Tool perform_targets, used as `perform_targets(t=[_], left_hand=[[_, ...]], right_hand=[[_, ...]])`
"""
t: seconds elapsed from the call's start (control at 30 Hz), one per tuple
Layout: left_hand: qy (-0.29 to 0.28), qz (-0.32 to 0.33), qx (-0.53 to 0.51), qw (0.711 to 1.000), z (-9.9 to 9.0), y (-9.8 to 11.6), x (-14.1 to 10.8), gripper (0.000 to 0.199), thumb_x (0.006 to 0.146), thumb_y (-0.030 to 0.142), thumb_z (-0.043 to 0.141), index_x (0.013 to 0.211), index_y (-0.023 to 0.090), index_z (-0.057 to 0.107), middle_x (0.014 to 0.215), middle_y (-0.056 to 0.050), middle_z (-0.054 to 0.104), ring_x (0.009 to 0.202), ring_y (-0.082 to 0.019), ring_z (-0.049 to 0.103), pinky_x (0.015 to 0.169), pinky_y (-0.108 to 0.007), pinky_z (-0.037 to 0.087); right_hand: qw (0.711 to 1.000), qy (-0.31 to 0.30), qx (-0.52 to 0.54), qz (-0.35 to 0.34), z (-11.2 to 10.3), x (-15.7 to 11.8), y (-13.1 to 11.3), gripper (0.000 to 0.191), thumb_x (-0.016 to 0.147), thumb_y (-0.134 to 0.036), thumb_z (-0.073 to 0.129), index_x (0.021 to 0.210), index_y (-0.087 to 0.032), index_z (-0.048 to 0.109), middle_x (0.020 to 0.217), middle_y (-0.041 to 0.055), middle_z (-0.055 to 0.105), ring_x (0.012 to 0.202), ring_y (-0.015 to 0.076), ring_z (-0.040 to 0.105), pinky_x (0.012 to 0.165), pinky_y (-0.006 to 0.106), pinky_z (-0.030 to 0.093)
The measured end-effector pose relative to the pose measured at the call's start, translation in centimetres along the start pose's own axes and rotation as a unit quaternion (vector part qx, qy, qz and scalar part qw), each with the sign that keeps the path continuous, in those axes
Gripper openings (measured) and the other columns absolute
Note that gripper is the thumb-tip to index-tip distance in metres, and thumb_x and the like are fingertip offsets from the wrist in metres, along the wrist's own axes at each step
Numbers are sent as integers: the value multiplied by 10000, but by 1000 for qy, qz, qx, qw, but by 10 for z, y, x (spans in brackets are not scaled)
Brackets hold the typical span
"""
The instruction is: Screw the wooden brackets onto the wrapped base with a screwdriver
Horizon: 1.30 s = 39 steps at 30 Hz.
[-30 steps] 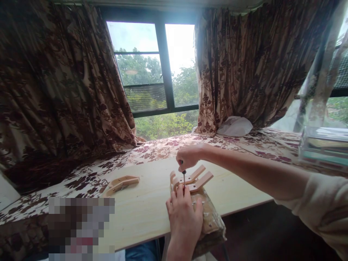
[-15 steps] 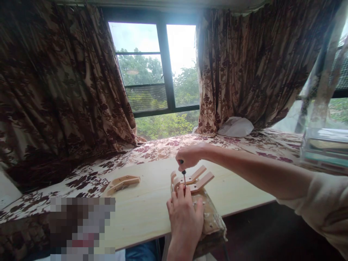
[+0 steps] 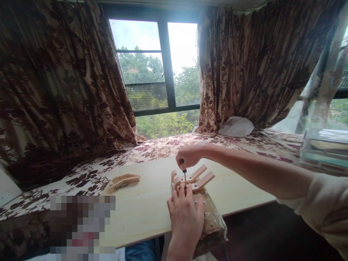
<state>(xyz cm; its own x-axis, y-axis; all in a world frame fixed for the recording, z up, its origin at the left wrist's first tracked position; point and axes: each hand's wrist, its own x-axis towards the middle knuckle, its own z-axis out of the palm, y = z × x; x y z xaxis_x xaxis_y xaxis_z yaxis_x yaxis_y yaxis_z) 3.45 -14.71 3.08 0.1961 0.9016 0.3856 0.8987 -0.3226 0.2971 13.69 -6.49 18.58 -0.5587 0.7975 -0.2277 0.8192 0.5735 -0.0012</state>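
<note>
My right hand [image 3: 189, 156] is wrapped round the handle of a screwdriver [image 3: 185, 177], which stands upright with its shaft pointing down. The tip meets a curved wooden piece with dark holes [image 3: 204, 181]; my fingers partly hide that spot. Reaching from below, my left hand [image 3: 186, 219] presses its fingers on the near part of this wooden piece, close round the screwdriver tip. A second curved wooden arm [image 3: 199, 173] runs beside it. Both rest on a worn, padded block [image 3: 214, 215] under my left hand.
Another curved wooden piece [image 3: 127, 178] lies to the left on the pale board [image 3: 146, 210]. Behind the board spreads a floral cloth [image 3: 152, 146]. A white bag [image 3: 236, 127] sits by the curtain, and a clear plastic box [image 3: 322, 148] stands at the right.
The view has shifted very slightly. Both hands, the screwdriver and the wooden pieces keep nearly the same places.
</note>
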Motion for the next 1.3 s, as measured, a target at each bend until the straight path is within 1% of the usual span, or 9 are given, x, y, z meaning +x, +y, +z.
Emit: perform_targets(t=[0.17,0.27,0.37,0.47,0.6,0.77,0.9,1.03,1.3], left_hand=[[1,-1,3,1000,0,0,-1,471,843,330,478,1287,175,513,1364,-69,501,1149,-267,447,959,-422,335],[3,-1,4,1000,1,0,-2,466,839,327,483,1277,174,524,1356,-65,508,1142,-267,455,950,-413,347],[4,-2,4,1000,2,-1,-1,467,843,332,481,1281,176,520,1361,-64,504,1145,-269,455,952,-416,347],[2,-2,2,1000,2,-1,-1,465,852,337,476,1288,180,513,1378,-61,486,1166,-269,442,967,-420,336],[0,-1,1,1000,1,-1,-1,462,852,341,481,1282,175,518,1376,-62,488,1177,-269,435,974,-422,333],[6,-5,0,1000,1,-1,0,463,844,326,494,1277,164,523,1370,-67,496,1153,-273,453,957,-427,347],[6,-3,2,1000,2,-1,0,464,844,327,495,1279,168,521,1357,-58,507,1148,-270,455,954,-422,348],[3,-3,5,1000,2,-1,-1,458,847,331,497,1279,179,520,1373,-50,491,1155,-266,448,953,-419,346],[7,-1,18,1000,-1,4,3,439,841,352,520,1239,170,546,1320,-80,529,1116,-280,484,903,-419,365]], right_hand=[[1000,19,-11,14,-1,0,-1,295,813,-273,562,1029,-108,678,968,97,682,780,163,566,575,242,360],[1000,13,-14,17,-4,-2,-3,346,757,-309,633,1049,-129,676,982,87,682,779,166,573,565,238,362],[1000,1,-10,12,-5,-3,-3,343,720,-277,667,1034,-140,690,945,61,692,751,149,573,570,225,368],[1000,0,-7,15,-3,-2,-2,292,746,-248,639,998,-116,706,899,66,700,740,145,572,573,225,367],[1000,11,-4,27,1,-2,-1,316,784,-287,611,1013,-88,699,890,89,702,722,145,570,558,231,358],[999,16,-2,29,-3,-5,-3,363,780,-332,620,1066,-118,682,914,82,699,745,151,577,577,232,371],[1000,-8,4,15,-7,-3,-3,329,741,-237,653,1048,-127,696,934,66,696,741,136,567,588,219,382],[1000,-26,9,13,-5,2,1,272,754,-190,623,994,-101,717,865,61,698,699,126,553,563,215,374],[1000,11,-16,15,-1,6,-9,303,798,-268,594,1032,-107,698,910,75,698,734,139,562,574,226,364]])
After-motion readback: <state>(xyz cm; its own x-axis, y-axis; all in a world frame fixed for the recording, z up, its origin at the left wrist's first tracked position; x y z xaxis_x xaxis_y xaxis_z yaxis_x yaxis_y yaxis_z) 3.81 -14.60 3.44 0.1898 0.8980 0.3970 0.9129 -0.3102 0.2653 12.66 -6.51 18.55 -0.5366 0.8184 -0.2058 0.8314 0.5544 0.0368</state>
